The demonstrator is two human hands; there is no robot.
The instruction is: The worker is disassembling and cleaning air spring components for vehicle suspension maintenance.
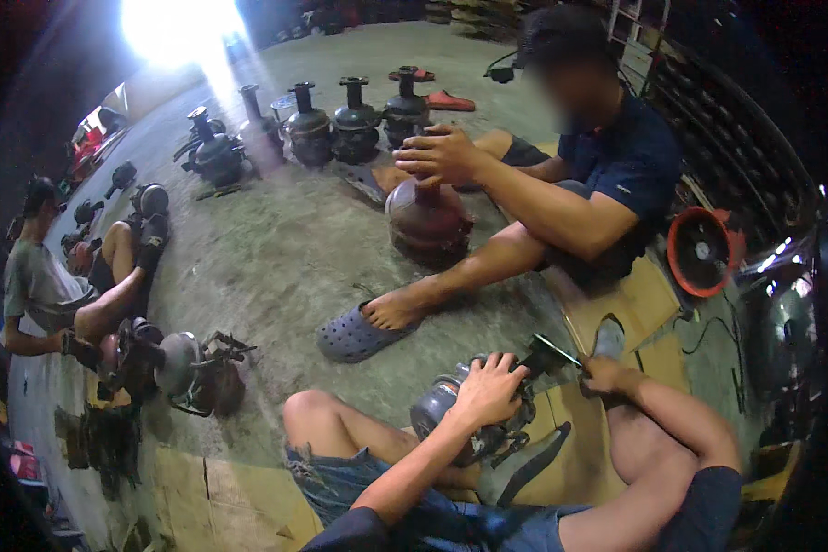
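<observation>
A dark, rounded metal housing (439, 402) with a neck and bracket-like fittings lies on its side between my bent legs. My left hand (489, 391) rests over its top, fingers bent around it and the knuckles up. Further right, my right hand (607, 377) is closed around a thin tool with a pale, shiny shaft (558, 350). Its shaft points left along the dark neck end of the housing; whether it touches is not clear, and its handle is hidden in my fist.
Facing me, a seated co-worker has both hands on an upright housing (428, 225); their grey clog (354, 334) is close by. Several similar housings (310, 129) stand behind. Another person sits at far left beside metal assemblies (182, 361). Cardboard (235, 497) lies underneath; an orange-rimmed fan (704, 251) stands right.
</observation>
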